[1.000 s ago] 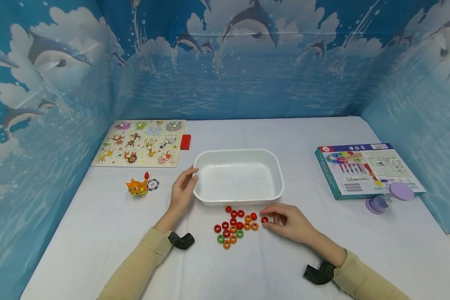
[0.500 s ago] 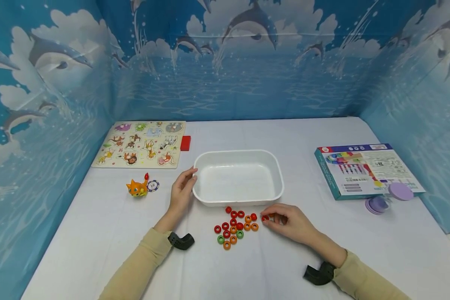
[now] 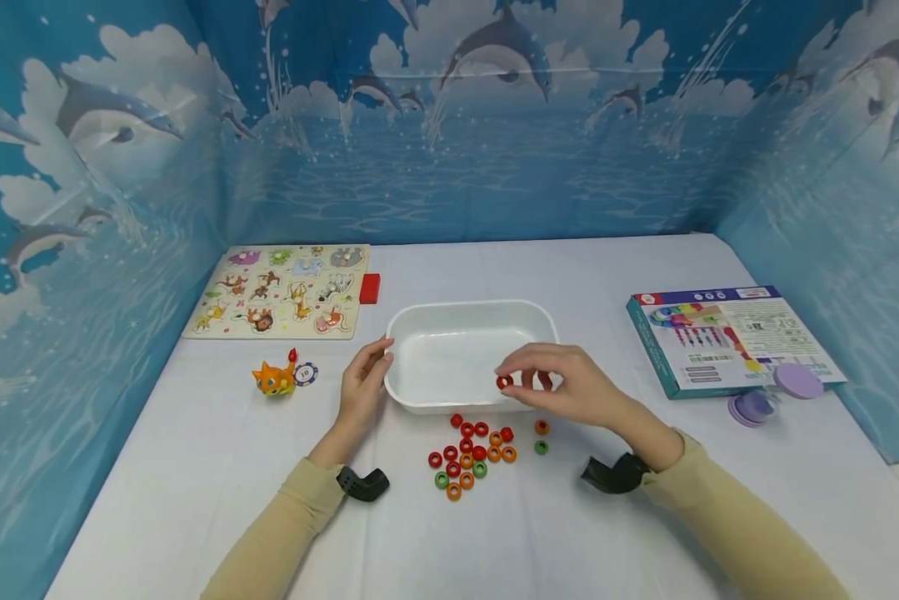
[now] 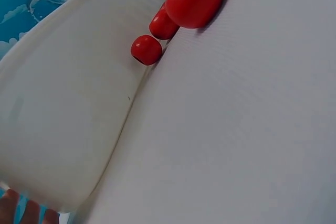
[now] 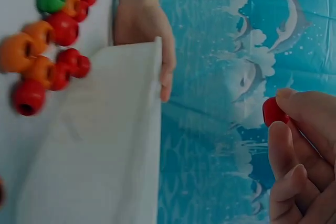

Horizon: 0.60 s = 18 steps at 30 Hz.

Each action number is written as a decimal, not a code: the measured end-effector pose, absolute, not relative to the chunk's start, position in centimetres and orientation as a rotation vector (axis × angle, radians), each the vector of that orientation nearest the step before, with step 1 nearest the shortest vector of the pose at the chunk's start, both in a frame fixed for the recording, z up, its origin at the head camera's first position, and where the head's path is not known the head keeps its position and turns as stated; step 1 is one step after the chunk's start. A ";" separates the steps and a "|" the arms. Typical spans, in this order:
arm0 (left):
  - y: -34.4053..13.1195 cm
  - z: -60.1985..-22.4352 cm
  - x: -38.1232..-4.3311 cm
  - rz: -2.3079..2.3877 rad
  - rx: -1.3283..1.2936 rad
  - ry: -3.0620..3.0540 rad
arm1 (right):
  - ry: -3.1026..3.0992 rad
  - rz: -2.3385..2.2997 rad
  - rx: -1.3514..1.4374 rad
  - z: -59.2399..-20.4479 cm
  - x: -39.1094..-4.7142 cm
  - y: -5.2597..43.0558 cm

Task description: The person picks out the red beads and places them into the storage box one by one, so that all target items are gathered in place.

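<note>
My right hand point(image 3: 561, 381) pinches a red bead point(image 3: 504, 382) between thumb and fingertips, over the front right part of a white tray point(image 3: 464, 312). The right wrist view shows this red bead point(image 5: 273, 113) at the fingertips, outlined against the blue backdrop. At the tray's left side, my left hand point(image 3: 362, 385) rests its fingertips right at the rim. Several red, orange and green beads point(image 3: 466, 446) lie in a loose cluster on the table before the tray. Apart from them, to the right, are an orange bead point(image 3: 541, 427) and a green bead point(image 3: 541, 447).
An animal puzzle board point(image 3: 277, 292) lies at the back left beside a red block point(image 3: 370, 288). Before it are an orange toy animal point(image 3: 273, 379) and a round chip point(image 3: 306, 374). On the right lies a flat box point(image 3: 726, 337), with a purple-lidded item point(image 3: 752, 408) at its front corner.
My right hand has picked up a red bead from the table and carried it up and left over the tray, uncovering an orange and a green bead. The left hand stays at the rim.
</note>
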<state>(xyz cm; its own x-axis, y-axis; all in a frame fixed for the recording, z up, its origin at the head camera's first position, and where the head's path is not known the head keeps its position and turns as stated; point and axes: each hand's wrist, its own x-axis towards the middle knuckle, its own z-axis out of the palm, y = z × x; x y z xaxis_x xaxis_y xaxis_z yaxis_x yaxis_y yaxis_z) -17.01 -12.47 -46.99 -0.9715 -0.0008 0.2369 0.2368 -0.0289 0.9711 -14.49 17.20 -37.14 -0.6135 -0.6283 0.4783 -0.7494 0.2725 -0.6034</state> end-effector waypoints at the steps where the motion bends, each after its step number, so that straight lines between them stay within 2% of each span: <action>1: -12.5 -47.0 -17.0 -2.124 -0.250 -2.066 | -2.378 1.256 1.322 -36.5 -15.2 16.6; 5: -12.4 -47.1 -17.0 -2.132 -0.233 -2.056 | -2.400 1.291 1.384 -34.8 -18.2 14.0; 9: -12.5 -47.2 -17.1 -2.141 -0.215 -2.057 | -2.523 1.339 1.377 -34.7 -21.2 11.0; 18: -12.6 -47.0 -17.3 -2.202 -0.229 -2.032 | -2.871 1.435 1.265 -38.5 -27.0 6.6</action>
